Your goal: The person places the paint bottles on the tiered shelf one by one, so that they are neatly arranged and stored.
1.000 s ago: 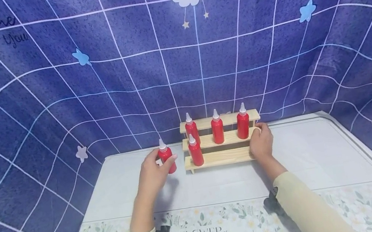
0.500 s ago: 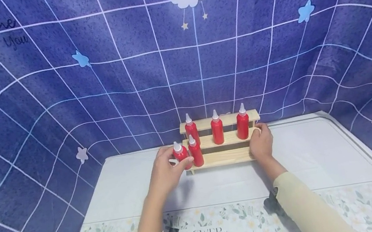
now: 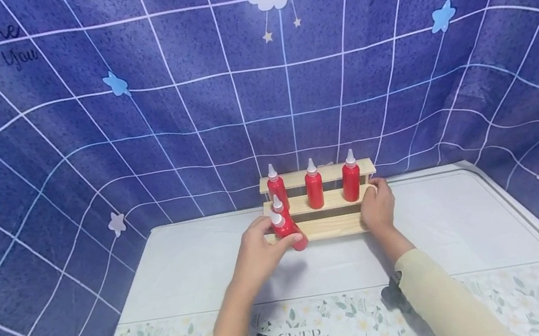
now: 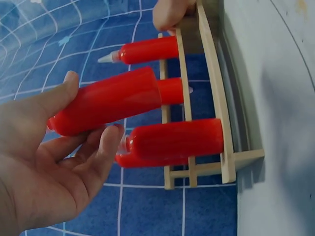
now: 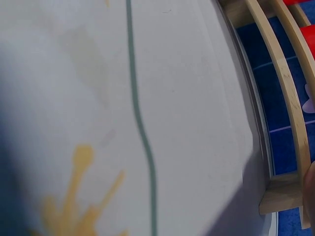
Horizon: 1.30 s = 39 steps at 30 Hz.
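Tilted in my left hand (image 3: 260, 250) is a red squeeze bottle (image 4: 110, 101) with a pale nozzle, pinched between thumb and fingers. It hangs in front of the left end of a three-tier wooden rack (image 3: 333, 227). Another red bottle (image 4: 177, 139) stands on the lowest tier, partly hidden behind the held one in the head view. Along the middle tier stand a left bottle (image 3: 276, 186), a centre bottle (image 3: 314, 190) and a right bottle (image 3: 351, 183). My right hand (image 3: 379, 207) grips the rack's right end; the right wrist view catches just a finger's edge.
The rack stands on a white table (image 3: 444, 217) near its back edge. A floral mat (image 3: 334, 321) with lettering covers the front. Behind hangs a blue gridded curtain (image 3: 258, 94) with stars and a cloud.
My left hand has carried its bottle rightward, from beside the rack to in front of the lowest tier's left bottle, and the bottle now leans more. The right hand stays at the rack's end.
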Tool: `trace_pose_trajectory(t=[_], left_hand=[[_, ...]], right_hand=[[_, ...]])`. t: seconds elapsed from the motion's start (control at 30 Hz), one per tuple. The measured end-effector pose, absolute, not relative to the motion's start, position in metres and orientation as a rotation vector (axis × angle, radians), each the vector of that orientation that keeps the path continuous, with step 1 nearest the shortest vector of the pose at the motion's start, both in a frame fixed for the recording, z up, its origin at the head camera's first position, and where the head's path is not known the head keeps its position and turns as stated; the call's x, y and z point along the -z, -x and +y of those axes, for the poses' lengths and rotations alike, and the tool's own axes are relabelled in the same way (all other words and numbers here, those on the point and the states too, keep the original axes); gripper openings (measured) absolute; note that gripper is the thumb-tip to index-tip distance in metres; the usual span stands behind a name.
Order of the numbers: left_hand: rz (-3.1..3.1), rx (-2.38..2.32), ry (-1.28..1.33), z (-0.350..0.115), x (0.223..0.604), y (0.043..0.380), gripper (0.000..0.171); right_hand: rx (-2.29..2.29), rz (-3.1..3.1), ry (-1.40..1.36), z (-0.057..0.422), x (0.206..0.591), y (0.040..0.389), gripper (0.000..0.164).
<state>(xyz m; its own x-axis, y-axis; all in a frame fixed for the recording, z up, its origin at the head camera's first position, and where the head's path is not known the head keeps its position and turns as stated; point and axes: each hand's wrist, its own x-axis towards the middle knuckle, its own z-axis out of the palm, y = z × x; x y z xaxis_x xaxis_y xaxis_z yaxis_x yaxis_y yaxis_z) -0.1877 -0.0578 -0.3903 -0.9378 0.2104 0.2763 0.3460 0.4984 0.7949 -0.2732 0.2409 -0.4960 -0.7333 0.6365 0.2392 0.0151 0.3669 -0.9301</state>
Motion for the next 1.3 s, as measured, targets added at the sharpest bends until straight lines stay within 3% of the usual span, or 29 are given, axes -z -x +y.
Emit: trace_pose_trajectory(t=[0.4,1.3], left_hand=[[-2.517,1.367,0.616,-0.041,0.404,0.194,0.048],[-2.629,1.229,0.564,-0.005,0.433,0.208,0.041]], right_hand=[[-1.382,-2.052,0.565,0.241,0.492,0.275,0.039],[-1.364,-2.045,0.551,0.24,0.498,0.274,0.04]])
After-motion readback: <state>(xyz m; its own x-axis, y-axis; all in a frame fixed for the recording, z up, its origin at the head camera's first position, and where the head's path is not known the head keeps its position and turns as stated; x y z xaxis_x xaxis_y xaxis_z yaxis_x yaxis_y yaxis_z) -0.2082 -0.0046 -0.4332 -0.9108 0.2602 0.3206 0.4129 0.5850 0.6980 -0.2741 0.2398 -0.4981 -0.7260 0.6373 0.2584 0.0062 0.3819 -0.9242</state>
